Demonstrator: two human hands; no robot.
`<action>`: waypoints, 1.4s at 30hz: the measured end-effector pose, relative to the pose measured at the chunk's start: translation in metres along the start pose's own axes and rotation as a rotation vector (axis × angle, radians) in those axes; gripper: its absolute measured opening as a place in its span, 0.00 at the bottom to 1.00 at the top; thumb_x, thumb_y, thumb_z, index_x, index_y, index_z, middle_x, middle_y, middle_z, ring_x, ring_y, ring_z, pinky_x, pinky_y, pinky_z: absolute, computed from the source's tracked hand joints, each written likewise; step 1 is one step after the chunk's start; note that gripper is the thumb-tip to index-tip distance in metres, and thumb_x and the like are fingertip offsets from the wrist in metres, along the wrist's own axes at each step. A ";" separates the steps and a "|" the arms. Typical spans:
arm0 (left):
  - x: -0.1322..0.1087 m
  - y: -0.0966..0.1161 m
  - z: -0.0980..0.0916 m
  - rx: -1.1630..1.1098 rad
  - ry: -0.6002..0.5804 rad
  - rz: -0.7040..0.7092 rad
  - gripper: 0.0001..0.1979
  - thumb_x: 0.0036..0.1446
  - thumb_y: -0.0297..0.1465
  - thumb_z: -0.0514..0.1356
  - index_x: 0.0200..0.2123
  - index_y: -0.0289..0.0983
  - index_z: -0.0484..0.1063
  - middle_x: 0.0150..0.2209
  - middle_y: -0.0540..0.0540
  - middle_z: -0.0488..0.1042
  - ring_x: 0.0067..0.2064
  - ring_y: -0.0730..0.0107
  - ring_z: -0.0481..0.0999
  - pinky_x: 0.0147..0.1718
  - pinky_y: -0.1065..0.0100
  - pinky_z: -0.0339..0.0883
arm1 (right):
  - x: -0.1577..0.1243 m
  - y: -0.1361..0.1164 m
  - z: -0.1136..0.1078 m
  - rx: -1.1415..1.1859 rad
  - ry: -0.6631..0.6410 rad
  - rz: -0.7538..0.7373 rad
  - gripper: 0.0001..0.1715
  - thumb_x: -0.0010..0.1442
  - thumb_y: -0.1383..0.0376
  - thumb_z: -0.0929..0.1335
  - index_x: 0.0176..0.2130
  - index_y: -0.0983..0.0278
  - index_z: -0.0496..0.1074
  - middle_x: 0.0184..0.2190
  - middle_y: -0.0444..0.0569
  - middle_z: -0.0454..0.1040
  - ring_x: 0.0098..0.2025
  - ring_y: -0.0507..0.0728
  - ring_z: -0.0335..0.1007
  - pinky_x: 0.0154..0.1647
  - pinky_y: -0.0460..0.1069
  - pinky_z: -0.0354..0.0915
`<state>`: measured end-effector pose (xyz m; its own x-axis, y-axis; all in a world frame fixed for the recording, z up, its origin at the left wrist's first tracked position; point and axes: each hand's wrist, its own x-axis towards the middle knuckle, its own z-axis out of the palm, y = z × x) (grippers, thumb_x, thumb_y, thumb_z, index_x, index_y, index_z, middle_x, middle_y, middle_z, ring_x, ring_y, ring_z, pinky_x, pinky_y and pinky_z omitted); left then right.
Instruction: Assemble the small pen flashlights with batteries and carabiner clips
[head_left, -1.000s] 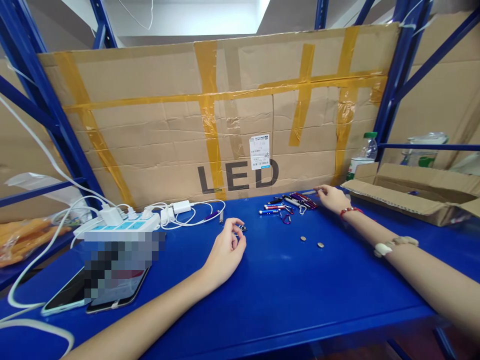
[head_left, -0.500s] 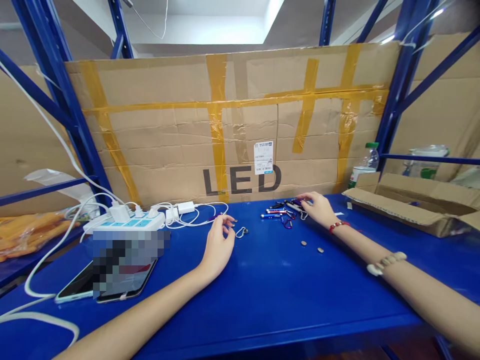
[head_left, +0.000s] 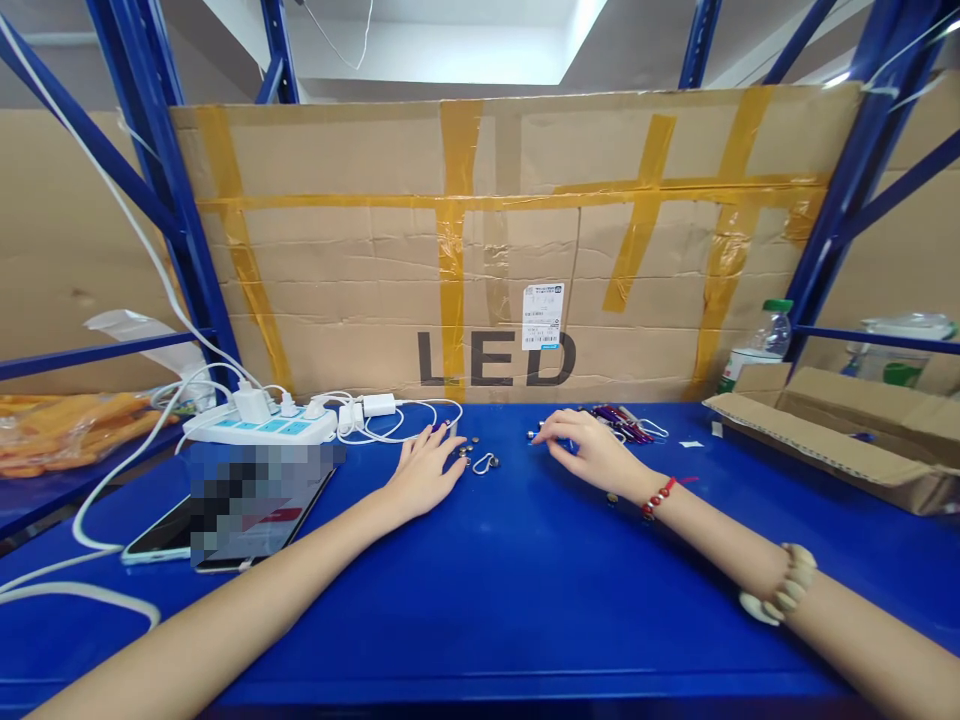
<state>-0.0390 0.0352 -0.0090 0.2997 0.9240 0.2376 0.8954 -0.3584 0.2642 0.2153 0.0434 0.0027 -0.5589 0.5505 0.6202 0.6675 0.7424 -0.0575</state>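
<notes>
My left hand (head_left: 425, 477) lies palm down on the blue shelf, fingers spread, with nothing seen in its grip. Just beyond its thumb and fingertips are several small round metal discs (head_left: 465, 450), like button cells, and a small white loop with a metal end (head_left: 486, 463). My right hand (head_left: 589, 450) bends loosely over small metal penlights, thumb apart from the fingers. Silver penlight ends (head_left: 531, 435) poke out by its fingertips; the rest are hidden under it. Behind the hand lie several purple and red penlights (head_left: 628, 422). Another disc (head_left: 612, 498) sits below the right wrist.
Left of my hands are a white power strip (head_left: 262, 428) with tangled white cables, and two phone-like devices (head_left: 262, 515), partly blurred. An open cardboard box (head_left: 825, 450) and a green-capped bottle (head_left: 772, 335) stand at right. A taped cardboard sheet (head_left: 360, 270) forms the back.
My left hand has gone from bent fingers to spread and flat. My right hand has come left and nearer over the penlights, uncovering the purple ones. The view has turned slightly left.
</notes>
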 end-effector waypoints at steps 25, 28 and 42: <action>-0.012 0.022 0.001 -0.187 0.028 0.331 0.10 0.58 0.29 0.52 0.36 0.40 0.74 0.39 0.47 0.74 0.45 0.64 0.71 0.47 0.59 0.58 | -0.002 -0.016 0.007 0.107 -0.183 0.038 0.14 0.59 0.69 0.61 0.41 0.62 0.72 0.37 0.48 0.75 0.37 0.54 0.71 0.41 0.50 0.66; -0.012 0.022 0.001 -0.199 0.053 0.325 0.08 0.56 0.28 0.54 0.34 0.39 0.73 0.37 0.47 0.73 0.42 0.65 0.71 0.45 0.59 0.59 | -0.002 -0.016 0.007 0.111 -0.191 0.036 0.14 0.58 0.69 0.61 0.41 0.62 0.72 0.37 0.48 0.75 0.37 0.54 0.71 0.40 0.49 0.66; -0.012 0.015 0.008 -0.155 0.123 0.133 0.18 0.53 0.35 0.56 0.48 0.38 0.68 0.46 0.41 0.66 0.52 0.55 0.62 0.49 0.53 0.58 | -0.003 -0.015 0.008 0.129 -0.222 0.046 0.13 0.59 0.68 0.61 0.41 0.62 0.72 0.35 0.48 0.75 0.34 0.53 0.71 0.37 0.49 0.66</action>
<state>-0.0268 0.0199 -0.0150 0.3605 0.8476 0.3895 0.7869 -0.5005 0.3609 0.2031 0.0340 -0.0051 -0.6329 0.6448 0.4286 0.6347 0.7491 -0.1899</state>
